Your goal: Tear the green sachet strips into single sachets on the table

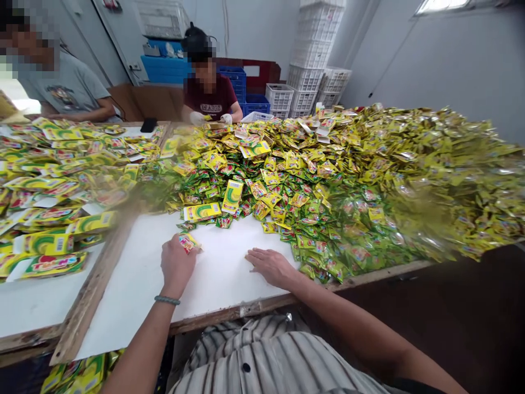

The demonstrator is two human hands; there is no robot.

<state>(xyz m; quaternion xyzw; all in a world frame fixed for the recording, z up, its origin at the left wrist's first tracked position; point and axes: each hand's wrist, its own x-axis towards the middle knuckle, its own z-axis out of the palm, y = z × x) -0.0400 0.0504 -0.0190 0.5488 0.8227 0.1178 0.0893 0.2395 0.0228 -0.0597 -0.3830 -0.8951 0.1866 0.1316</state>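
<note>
My left hand (178, 264), with a braided band at the wrist, is closed on a small yellow and red packet (188, 243) just above the white tabletop (221, 268). My right hand (271, 267) lies palm down on that white surface, fingers stretched out and nothing visible in them. Beyond both hands spreads a heap of small green packets (303, 241) and yellow packets (402, 142). At the heap's near edge, two larger yellow boxes, one lying flat (202, 212) and one turned lengthwise away from me (232, 196), rest close to my left hand.
Left of a wooden divider (96, 282) lie rows of yellow boxes (45, 244). A wooden rim (233, 312) runs along the table's front. Two people work across the table, one wearing white gloves (197, 117). White crates (314, 44) are stacked behind; more packages (82, 375) are below.
</note>
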